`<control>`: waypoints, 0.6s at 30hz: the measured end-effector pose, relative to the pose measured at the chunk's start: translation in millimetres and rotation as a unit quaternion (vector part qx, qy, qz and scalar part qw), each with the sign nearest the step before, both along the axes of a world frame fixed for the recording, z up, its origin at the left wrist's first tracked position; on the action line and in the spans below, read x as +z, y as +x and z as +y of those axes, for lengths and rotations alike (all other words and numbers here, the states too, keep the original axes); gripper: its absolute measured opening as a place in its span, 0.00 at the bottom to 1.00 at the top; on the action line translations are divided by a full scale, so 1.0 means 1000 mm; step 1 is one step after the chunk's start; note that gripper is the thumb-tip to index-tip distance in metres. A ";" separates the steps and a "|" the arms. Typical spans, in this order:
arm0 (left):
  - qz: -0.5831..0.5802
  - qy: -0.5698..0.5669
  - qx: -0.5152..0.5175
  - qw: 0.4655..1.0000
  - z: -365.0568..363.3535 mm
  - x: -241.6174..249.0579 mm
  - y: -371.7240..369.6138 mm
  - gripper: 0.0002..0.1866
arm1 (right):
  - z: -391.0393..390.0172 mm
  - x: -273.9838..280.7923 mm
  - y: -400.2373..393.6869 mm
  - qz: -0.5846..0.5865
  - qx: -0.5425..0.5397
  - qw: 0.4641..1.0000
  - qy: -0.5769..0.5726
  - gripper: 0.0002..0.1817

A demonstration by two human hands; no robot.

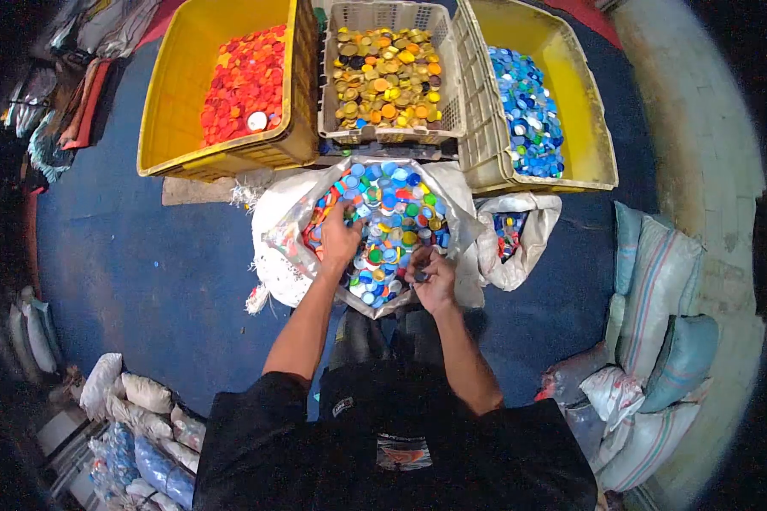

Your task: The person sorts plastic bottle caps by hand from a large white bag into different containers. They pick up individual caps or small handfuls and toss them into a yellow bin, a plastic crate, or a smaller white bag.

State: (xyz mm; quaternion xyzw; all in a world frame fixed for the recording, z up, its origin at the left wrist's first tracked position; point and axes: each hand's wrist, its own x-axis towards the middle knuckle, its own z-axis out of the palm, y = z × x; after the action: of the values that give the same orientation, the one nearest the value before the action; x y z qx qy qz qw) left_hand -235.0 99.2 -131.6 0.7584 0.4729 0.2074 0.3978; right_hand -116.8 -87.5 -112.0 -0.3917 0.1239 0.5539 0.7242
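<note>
An open white sack (273, 234) full of mixed bottle caps (392, 217) stands in front of me, its rim folded outward. My left hand (341, 237) reaches over the left part of the heap, its fingertips down at the caps and its thumb apart from the fingers; no cap shows clearly in it. At the sack's lower right, my right hand (435, 279) is closed, pinching a dark bottle cap (420, 276) between thumb and fingers. Blue, white, green, red and yellow caps lie around both hands.
Behind the sack stand a yellow crate (170, 128) with red caps, a pale crate (392, 134) with yellow and gold caps, and another yellow crate (584, 128) with blue caps. A smaller white sack (537, 223) holds caps at right. Stuffed sacks (652, 298) pile up at both sides.
</note>
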 end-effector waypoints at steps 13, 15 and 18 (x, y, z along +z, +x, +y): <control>0.108 0.036 -0.053 0.992 0.025 -0.026 0.031 0.23 | -0.014 -0.006 0.010 -0.060 0.029 0.997 -0.044 0.13; 0.101 0.036 -0.056 0.993 0.025 -0.027 0.031 0.21 | -0.009 -0.009 0.012 -0.081 0.047 0.995 -0.030 0.11; 0.098 0.058 -0.085 0.990 0.028 -0.029 0.028 0.19 | 0.001 -0.012 0.014 -0.101 0.067 0.990 -0.067 0.11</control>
State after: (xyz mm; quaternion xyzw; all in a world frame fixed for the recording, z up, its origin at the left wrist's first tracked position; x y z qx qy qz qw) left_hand -206.8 127.3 -160.9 0.8341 0.4311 0.1245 0.3208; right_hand -103.0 -86.6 -124.3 -0.5004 0.0601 0.5493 0.6666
